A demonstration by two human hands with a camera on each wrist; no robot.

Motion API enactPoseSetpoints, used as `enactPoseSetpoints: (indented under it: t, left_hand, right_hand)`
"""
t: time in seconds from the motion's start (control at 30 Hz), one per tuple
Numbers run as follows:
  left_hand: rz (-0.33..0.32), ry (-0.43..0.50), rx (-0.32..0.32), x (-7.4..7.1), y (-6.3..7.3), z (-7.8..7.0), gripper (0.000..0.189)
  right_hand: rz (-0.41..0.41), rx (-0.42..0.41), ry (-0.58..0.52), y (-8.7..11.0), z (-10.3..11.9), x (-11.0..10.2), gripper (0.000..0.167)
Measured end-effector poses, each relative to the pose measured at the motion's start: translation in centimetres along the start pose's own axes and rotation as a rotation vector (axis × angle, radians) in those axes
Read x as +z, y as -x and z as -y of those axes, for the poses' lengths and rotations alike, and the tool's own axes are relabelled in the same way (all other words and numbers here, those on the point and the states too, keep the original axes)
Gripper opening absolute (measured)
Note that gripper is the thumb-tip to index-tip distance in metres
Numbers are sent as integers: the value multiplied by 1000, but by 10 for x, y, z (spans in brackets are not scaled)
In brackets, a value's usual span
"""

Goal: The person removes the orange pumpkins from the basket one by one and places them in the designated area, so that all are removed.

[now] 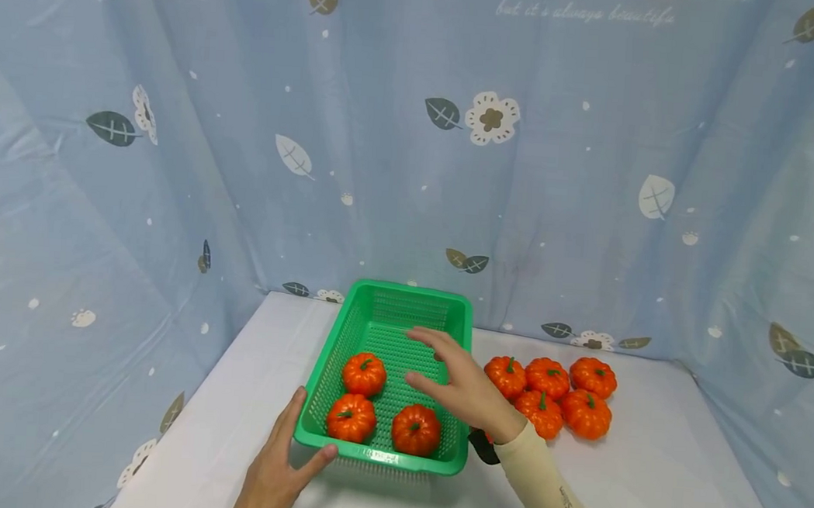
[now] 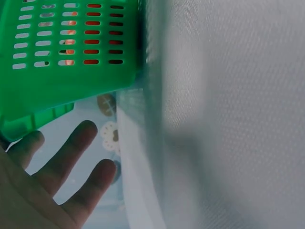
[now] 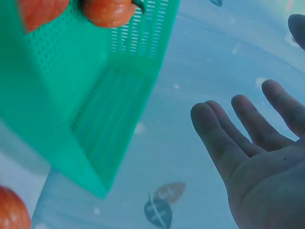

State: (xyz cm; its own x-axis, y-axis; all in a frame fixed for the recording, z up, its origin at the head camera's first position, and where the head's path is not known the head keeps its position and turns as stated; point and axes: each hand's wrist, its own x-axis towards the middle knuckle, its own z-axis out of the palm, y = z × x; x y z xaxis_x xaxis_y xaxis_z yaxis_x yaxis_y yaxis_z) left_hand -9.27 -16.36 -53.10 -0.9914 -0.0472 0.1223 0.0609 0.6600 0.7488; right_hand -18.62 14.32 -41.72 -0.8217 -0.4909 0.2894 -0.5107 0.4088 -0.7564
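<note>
A green plastic basket (image 1: 410, 287) with slotted walls stands on the table and holds three small orange pumpkins: one (image 1: 364, 374) at the left, a second (image 1: 351, 418) in front of it and a third (image 1: 416, 430) at the front right. My left hand (image 1: 281, 460) is at the basket's near left corner, fingers straight along the side, thumb by the front rim. In the left wrist view its fingers (image 2: 71, 152) are spread beside the green wall. Over the basket's right side hovers my right hand (image 1: 465, 386), palm empty, fingers extended and thumb apart.
Several more pumpkins (image 1: 547, 377) are grouped on the white table (image 1: 674, 457), right of the basket and partly behind my right forearm. A blue patterned curtain (image 1: 384, 167) hangs at the back and sides. A small black object (image 1: 484, 447) shows beneath the right wrist.
</note>
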Motion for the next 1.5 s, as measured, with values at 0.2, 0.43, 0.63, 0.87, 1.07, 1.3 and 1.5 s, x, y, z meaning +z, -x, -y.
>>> enactPoseSetpoints:
  t: [0.2, 0.43, 0.63, 0.87, 1.07, 1.3, 1.5]
  left_hand:
    - [-4, 18, 24, -3, -3, 3, 98]
    - [-14, -16, 87, -7, -8, 7, 99]
    - [-48, -65, 156, -10, -12, 8, 99]
    - [-51, -82, 185, -9, -14, 7, 98]
    - [-59, -112, 189, -10, -16, 9, 97]
    - [-42, -108, 161, -9, -15, 7, 95]
    - [-27, -83, 123, -8, -14, 5, 94]
  right_hand:
    - [-142, -36, 34, 30, -2, -12, 59]
    - [-268, 43, 99, 69, -13, -30, 60]
    - [-337, 98, 195, 92, -32, -47, 62]
    - [-361, 192, 263, 119, -53, -66, 63]
    - [-385, 264, 310, 139, -71, -76, 66]
    - [-425, 336, 380, 157, -85, -88, 67]
    - [-441, 419, 394, 166, -93, -95, 70]
